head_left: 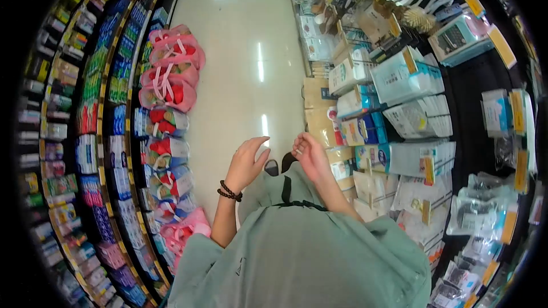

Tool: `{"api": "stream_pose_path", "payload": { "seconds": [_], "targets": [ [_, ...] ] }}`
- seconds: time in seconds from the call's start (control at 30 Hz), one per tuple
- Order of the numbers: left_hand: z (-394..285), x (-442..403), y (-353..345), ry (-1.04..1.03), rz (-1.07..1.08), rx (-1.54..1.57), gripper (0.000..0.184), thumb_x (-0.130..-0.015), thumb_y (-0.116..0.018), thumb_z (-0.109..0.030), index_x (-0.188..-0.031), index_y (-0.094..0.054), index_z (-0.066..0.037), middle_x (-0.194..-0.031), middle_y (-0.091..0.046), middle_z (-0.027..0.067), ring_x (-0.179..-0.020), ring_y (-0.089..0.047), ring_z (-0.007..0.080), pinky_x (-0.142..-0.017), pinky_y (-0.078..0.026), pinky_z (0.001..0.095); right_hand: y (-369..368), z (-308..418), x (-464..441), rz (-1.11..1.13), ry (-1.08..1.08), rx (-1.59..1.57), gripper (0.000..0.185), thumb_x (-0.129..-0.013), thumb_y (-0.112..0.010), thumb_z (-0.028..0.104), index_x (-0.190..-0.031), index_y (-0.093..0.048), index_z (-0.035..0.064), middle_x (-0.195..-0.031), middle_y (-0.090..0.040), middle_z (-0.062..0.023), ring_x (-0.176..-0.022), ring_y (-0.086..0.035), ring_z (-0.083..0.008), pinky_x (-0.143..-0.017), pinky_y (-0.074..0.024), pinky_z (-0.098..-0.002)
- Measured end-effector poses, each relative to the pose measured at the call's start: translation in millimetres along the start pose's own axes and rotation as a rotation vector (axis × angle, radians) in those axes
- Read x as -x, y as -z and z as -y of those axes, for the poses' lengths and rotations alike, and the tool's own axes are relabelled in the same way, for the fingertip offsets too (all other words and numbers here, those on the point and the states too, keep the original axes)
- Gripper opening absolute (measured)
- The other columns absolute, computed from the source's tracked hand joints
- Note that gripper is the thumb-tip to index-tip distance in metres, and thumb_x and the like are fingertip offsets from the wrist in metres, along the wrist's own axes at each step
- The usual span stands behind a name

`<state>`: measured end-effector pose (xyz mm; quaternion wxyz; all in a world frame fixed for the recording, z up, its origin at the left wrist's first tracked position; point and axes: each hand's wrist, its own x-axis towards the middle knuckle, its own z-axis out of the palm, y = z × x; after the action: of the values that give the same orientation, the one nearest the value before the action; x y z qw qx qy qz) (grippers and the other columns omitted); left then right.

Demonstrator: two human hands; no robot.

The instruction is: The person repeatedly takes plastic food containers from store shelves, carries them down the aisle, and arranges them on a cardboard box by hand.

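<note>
My left hand is held in front of my waist, its fingers stretched out and the thumb apart, with nothing in it. A dark bead bracelet circles that wrist. Level with it on the other side, my right hand has loosely curled fingers, and no object shows in them. A gap separates the two hands. Below them are my green-grey shirt and a dark drawstring. One dark shoe shows on the floor between the hands.
I stand in a shop aisle with a shiny pale floor. On the left, shelves hold toothpaste-like boxes and pink bags that jut into the aisle. Hanging white packs, brushes and yellow price tags line the right side.
</note>
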<state>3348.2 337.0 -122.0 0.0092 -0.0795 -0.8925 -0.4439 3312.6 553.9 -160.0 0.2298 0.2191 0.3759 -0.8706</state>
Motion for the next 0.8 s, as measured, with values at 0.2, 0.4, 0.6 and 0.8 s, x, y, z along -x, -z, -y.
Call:
{"api": "stream_pose_path", "payload": {
  "seconds": [0.2, 0.4, 0.6, 0.8],
  "targets": [
    [32.2, -109.6, 7.2, -0.045, 0.059, 0.003, 0.032, -0.092, -0.067, -0.015, -0.121, -0.063, -0.003, -0.116, -0.067, 0.0167, -0.108, -0.063, 0.0348, -0.093, -0.051, 0.0411, -37.7, 40.9, -116.0, -0.019, -0.099, -0.025, 0.014, -0.1, -0.053, 0.02, -0.096, -0.059, 0.0075, -0.084, -0.061, -0.0034, -0.078, -0.057, -0.0144, -0.073, -0.0472, -0.03],
    [64.4, -257.9, 24.5, -0.016, 0.215, -0.003, 0.034, -0.091, -0.066, -0.017, -0.122, -0.061, -0.003, -0.113, -0.066, 0.0188, -0.105, -0.062, 0.0379, -0.091, -0.05, 0.0439, -80.4, 102.4, -280.3, 0.017, -0.154, -0.091, 0.014, -0.099, -0.053, 0.02, -0.096, -0.059, 0.0079, -0.086, -0.061, -0.0031, -0.079, -0.057, -0.0147, -0.074, -0.0479, -0.0313],
    [81.8, -419.5, 78.6, -0.023, 0.142, -0.082, 0.035, -0.092, -0.065, -0.017, -0.124, -0.06, -0.004, -0.115, -0.066, 0.0165, -0.108, -0.061, 0.036, -0.092, -0.049, 0.0452, -162.7, 203.4, -423.1, 0.08, -0.138, -0.115, 0.012, -0.098, -0.054, 0.019, -0.095, -0.059, 0.0086, -0.085, -0.06, -0.0027, -0.08, -0.056, -0.0157, -0.075, -0.047, -0.0324],
    [117.9, -531.2, 118.1, 0.104, 0.123, 0.072, 0.033, -0.093, -0.065, -0.015, -0.123, -0.062, -0.001, -0.118, -0.067, 0.0171, -0.109, -0.063, 0.0357, -0.095, -0.05, 0.0413, -221.5, 263.1, -525.4, 0.107, -0.095, -0.067, 0.013, -0.098, -0.055, 0.02, -0.095, -0.06, 0.009, -0.085, -0.061, -0.0029, -0.08, -0.056, -0.0162, -0.075, -0.046, -0.0328]
  ]
}}
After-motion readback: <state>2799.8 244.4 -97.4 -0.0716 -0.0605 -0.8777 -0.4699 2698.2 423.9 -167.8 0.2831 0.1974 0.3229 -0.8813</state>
